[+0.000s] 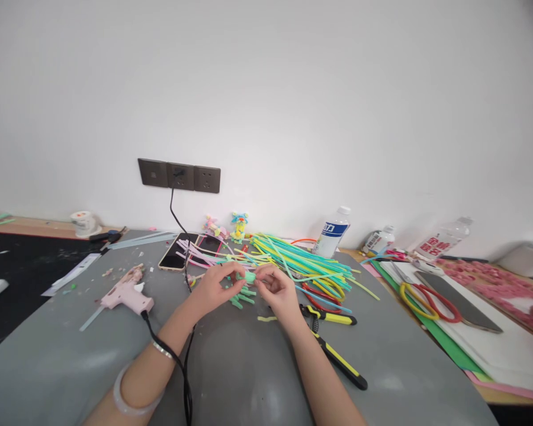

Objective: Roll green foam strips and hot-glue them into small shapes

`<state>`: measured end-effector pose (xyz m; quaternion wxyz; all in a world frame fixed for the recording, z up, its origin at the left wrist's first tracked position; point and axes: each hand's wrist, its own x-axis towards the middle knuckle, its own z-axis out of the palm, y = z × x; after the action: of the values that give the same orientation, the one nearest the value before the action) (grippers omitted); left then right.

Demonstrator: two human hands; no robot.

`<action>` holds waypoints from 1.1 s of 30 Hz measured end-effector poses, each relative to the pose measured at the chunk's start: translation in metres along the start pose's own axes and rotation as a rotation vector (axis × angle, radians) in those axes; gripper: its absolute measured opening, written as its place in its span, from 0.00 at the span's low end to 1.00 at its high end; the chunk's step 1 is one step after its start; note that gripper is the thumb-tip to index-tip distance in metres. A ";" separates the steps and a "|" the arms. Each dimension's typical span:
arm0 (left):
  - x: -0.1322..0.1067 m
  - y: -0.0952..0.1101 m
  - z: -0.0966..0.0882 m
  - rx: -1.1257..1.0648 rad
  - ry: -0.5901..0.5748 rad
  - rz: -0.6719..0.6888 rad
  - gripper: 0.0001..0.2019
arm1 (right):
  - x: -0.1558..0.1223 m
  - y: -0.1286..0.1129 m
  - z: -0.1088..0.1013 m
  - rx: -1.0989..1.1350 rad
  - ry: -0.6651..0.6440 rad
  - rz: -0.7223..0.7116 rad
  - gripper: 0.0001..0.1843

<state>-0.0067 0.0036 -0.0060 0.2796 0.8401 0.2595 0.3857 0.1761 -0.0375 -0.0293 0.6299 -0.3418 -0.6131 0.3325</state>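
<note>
Both hands meet over the middle of the grey mat [231, 367]. My left hand [213, 287] and my right hand [278, 290] pinch a small mint-green fuzzy piece [249, 276] between their fingertips. Short green cut pieces [244, 296] lie on the mat just under the hands. A heap of green, yellow and pink pipe-cleaner sticks [293, 257] spreads out behind them. A short yellow bit [266, 319] rests near my right wrist.
A pink glue gun [127, 293] with a black cord lies at left. A phone [177, 251], yellow-handled pliers [333, 337], red-and-yellow scissors [429, 299], a large knife [457, 302], paper sheets and bottles [333, 232] sit around. Wall sockets [179, 176] are behind.
</note>
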 end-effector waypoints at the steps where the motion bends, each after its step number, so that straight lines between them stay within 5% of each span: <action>1: 0.000 0.000 0.000 -0.002 -0.002 -0.004 0.02 | 0.000 0.000 0.000 -0.003 -0.003 0.006 0.07; 33: 0.001 0.002 0.001 -0.044 -0.065 -0.066 0.01 | -0.003 -0.013 0.004 -0.306 -0.127 -0.107 0.06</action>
<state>-0.0051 0.0026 -0.0052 0.3188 0.8367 0.2695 0.3544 0.1724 -0.0473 -0.0199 0.5472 -0.3788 -0.7126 0.2221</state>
